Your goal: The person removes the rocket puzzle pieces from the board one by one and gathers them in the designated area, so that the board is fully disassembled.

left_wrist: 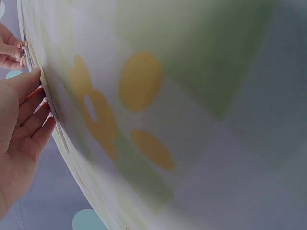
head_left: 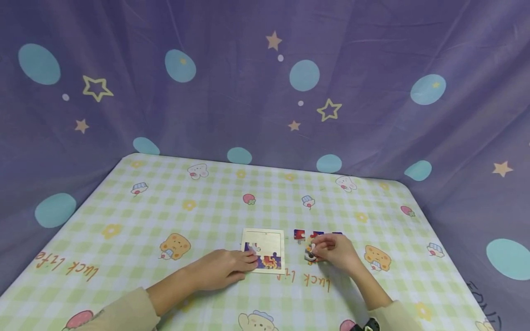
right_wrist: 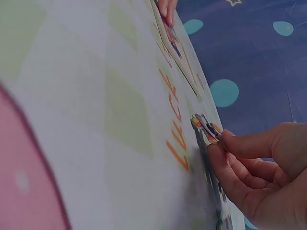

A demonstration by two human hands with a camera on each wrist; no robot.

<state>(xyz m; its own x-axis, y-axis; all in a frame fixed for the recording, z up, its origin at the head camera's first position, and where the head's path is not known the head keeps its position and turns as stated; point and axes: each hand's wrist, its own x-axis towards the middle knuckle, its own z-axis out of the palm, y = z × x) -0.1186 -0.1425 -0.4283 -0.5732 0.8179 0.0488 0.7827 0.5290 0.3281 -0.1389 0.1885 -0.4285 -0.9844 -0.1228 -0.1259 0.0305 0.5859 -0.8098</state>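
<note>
A square wooden puzzle tray [head_left: 282,246] lies on the table, with joined jigsaw pieces [head_left: 270,262] along its bottom and left side; bare wood shows above them. My left hand [head_left: 221,270] rests at the tray's lower left, its fingers fairly straight and fingertips over the edge. Right of the tray, my right hand [head_left: 338,253] pinches a puzzle piece [right_wrist: 207,127] between thumb and index finger. In the right wrist view that piece is tilted just above the table. Loose puzzle pieces [head_left: 299,234] lie beside and behind the right hand, which partly hides some.
A tablecloth [head_left: 215,207] with green checks and cartoon prints covers the table. Behind the far edge hangs a purple curtain [head_left: 248,105] with stars and blue ovals. A dark band [head_left: 370,325] shows at the right wrist.
</note>
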